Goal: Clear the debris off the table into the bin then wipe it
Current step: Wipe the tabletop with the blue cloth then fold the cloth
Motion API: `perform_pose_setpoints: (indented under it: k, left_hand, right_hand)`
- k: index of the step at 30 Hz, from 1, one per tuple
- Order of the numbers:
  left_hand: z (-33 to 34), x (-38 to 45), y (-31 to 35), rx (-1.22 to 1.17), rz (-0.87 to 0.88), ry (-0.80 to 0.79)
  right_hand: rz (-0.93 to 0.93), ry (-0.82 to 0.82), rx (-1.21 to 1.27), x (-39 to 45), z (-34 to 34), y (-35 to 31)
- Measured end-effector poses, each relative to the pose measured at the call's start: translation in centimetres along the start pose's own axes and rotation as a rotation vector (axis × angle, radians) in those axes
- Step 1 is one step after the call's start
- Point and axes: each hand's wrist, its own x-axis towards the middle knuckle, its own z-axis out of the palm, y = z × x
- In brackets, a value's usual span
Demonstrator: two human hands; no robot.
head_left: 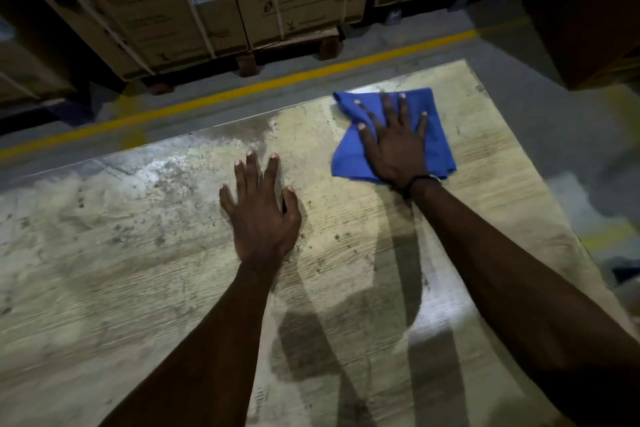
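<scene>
A worn, stained wooden table (145, 253) fills the lower view. My right hand (396, 146) lies flat, fingers spread, pressing a blue cloth (349, 156) onto the table near its far right corner. My left hand (263, 215) rests palm down on the bare tabletop near the middle, fingers apart, holding nothing. Dark specks and grey smears mark the surface left of my left hand. No bin is in view.
Beyond the table's far edge runs a grey floor with a yellow line (277, 83). Strapped cardboard boxes (180, 10) stand on pallets behind it. A dark brown box (595, 17) stands at the far right. The table's right edge drops to the floor.
</scene>
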Motion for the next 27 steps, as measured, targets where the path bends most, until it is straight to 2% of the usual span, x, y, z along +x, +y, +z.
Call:
perform_pose_setpoints:
  k: [3,5,8,11,14,16,19,22,24,27]
  left_hand:
    - [0.1,0.0,-0.3,-0.004,0.014,0.006]
    - [0.2,0.0,-0.5,0.0,0.031,0.013]
    - [0.2,0.0,-0.5,0.003,0.039,0.015]
    - [0.2,-0.2,-0.6,-0.014,0.051,0.013]
    - [0.2,-0.2,-0.7,-0.05,0.057,0.012]
    - [0.1,-0.2,-0.8,-0.086,0.061,0.022]
    - [0.0,-0.2,-1.1,-0.182,0.066,0.038]
    - [-0.3,-0.5,-1.8,-0.229,0.102,0.024]
    - [-0.7,-1.1,-2.6,-0.129,0.178,-0.027]
    - [-1.5,-3.9,-4.2,0.03,0.249,-0.057]
  right_hand:
    - [-0.211,0.005,-0.033,-5.9,0.9,-3.8]
    - [-0.302,-0.035,-0.05,-11.7,0.6,-3.5]
    - [-0.24,-0.046,-0.079,-16.6,-0.4,0.3]
    - [-0.096,-0.028,-0.117,-14.4,-1.0,3.3]
    - [0.01,0.01,-0.052,-9.9,-0.7,2.5]
    - [0.012,0.015,-0.034,-9.1,0.2,0.2]
    - [-0.108,0.04,-0.049,-13.9,1.2,-4.0]
    - [-0.209,-0.002,-0.058,-23.4,0.7,-4.0]
    - [-0.153,-0.001,-0.072,-27.1,-0.3,-0.9]
    - [0.0,-0.001,-0.105,-26.1,-1.8,3.4]
